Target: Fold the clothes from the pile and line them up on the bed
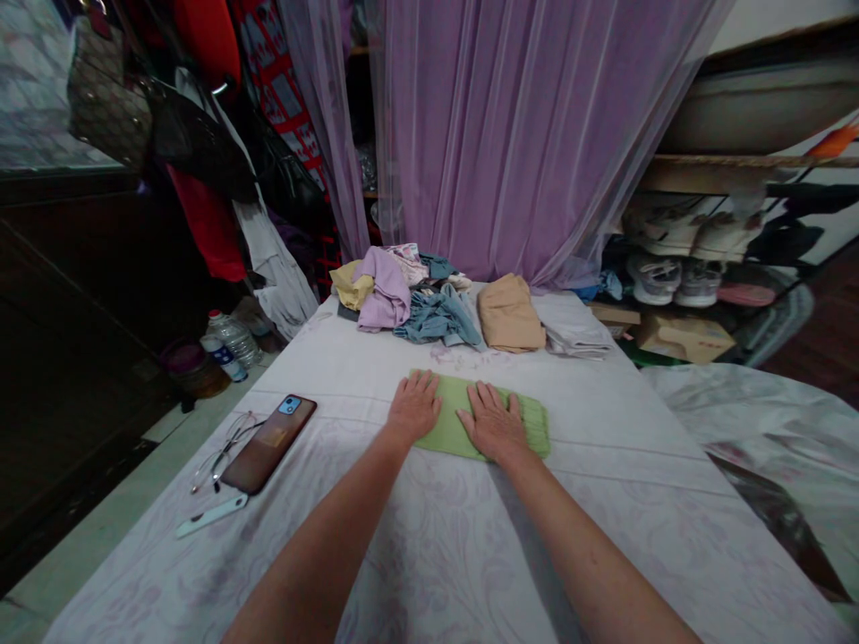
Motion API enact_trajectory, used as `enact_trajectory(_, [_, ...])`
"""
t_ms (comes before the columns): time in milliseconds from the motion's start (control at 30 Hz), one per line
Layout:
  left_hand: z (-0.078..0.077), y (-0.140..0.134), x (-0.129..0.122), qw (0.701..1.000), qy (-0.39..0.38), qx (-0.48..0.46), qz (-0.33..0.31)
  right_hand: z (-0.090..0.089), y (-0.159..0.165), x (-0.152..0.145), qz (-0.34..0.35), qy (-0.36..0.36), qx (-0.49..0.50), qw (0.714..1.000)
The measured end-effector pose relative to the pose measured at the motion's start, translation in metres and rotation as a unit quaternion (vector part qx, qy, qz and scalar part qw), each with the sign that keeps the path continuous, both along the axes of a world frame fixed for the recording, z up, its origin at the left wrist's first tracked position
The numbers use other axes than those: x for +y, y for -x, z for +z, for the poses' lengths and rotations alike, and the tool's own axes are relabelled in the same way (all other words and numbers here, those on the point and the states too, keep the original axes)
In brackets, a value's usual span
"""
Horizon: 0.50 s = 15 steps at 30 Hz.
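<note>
A green garment (453, 416), folded into a flat rectangle with a gathered, elastic-looking band at its right end, lies on the white patterned cloth (429, 537) in front of me. My left hand (414, 405) rests flat on the garment's left end, fingers stretched out. On its right half, my right hand (495, 422) lies palm down with the fingers spread. Neither hand grips the fabric. Beyond the hands sit a folded tan garment (510, 313) and a folded pale grey garment (574, 326).
A heap of loose clothes (429, 300) lies at the far left. A phone (272, 443), eyeglasses (225, 456) and a pale green, knife-like object (213, 516) are near the left edge. Purple curtains (497, 134) hang behind; a shoe rack (704, 164) stands right.
</note>
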<state>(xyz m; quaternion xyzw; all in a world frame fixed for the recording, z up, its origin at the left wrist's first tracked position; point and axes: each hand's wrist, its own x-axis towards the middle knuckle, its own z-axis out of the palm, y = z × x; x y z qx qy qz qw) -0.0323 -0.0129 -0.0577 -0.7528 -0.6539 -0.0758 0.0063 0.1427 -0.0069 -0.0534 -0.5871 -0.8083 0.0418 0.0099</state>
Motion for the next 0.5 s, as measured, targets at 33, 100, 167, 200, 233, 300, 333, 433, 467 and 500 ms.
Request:
enact_trajectory(33, [0.001,0.0,0.0,1.0,0.004,0.001,0.001,0.0,-0.004,0.0,0.002,0.0,-0.009,1.0])
enact_trajectory(100, [0.001,0.0,0.0,1.0,0.009,0.002,0.004,0.0,-0.013,-0.001,0.005,-0.004,-0.024,1.0])
enact_trajectory(167, [0.001,0.0,0.0,1.0,0.007,0.002,0.005,-0.001,-0.023,-0.002,0.004,-0.014,-0.031,0.999])
enact_trajectory(200, [0.001,0.0,0.0,1.0,0.006,0.002,0.004,-0.002,-0.028,-0.003,0.001,-0.019,-0.032,0.999])
enact_trajectory(233, [0.0,0.0,0.0,1.0,0.006,0.002,0.003,-0.003,-0.033,-0.003,-0.003,-0.025,-0.03,0.999])
enact_trajectory(300, [0.0,0.0,0.0,1.0,0.01,0.0,0.005,-0.006,-0.044,-0.004,-0.012,-0.038,-0.022,0.999])
enact_trajectory(333, [0.0,0.0,0.0,1.0,0.014,-0.001,0.007,-0.008,-0.049,-0.005,-0.017,-0.045,-0.016,0.999])
enact_trajectory(433, [0.003,0.001,0.0,1.0,0.026,-0.004,0.014,-0.014,-0.064,-0.009,-0.04,-0.063,0.017,0.997])
enact_trajectory(467, [0.004,0.002,0.0,0.999,0.03,-0.004,0.015,-0.016,-0.068,-0.01,-0.052,-0.068,0.034,0.996])
enact_trajectory(500, [0.005,0.002,0.0,0.999,0.033,-0.003,0.017,-0.018,-0.071,-0.011,-0.063,-0.073,0.053,0.994])
